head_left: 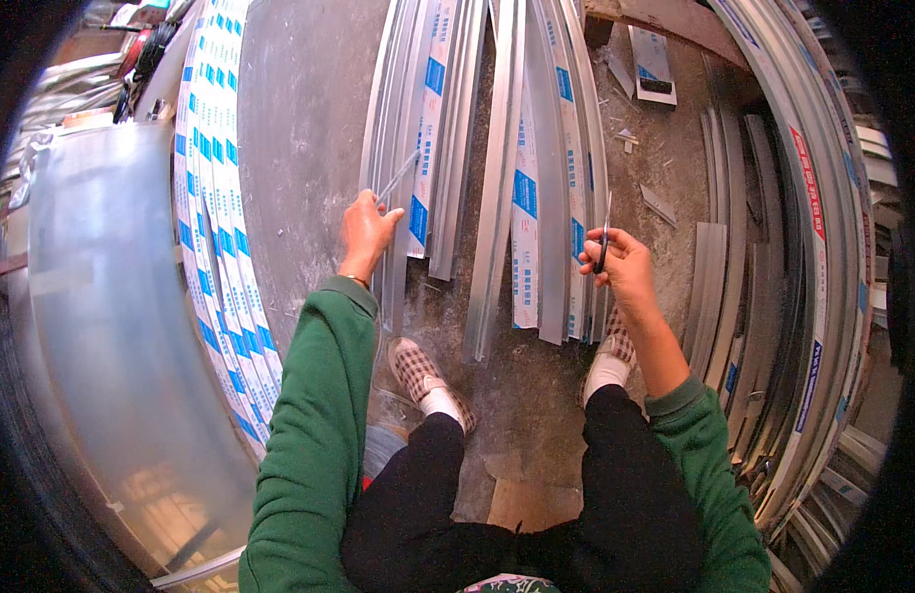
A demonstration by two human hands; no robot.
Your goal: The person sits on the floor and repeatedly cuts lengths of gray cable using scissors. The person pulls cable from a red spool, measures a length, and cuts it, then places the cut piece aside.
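Profiles in two bundles on the floor, both hands busy above them.
Left hand pinches a thin, pale strip that slants up and rightward over the left bundle; right hand, fingers curled, grips a slim tool by its black handle, tip upward, at the right bundle's outer edge. The bundles' near ends lie by the checked shoes.

Metal profiles | blue printed labels | right stack | red label

Downward head-height view, rim somewhat unclear
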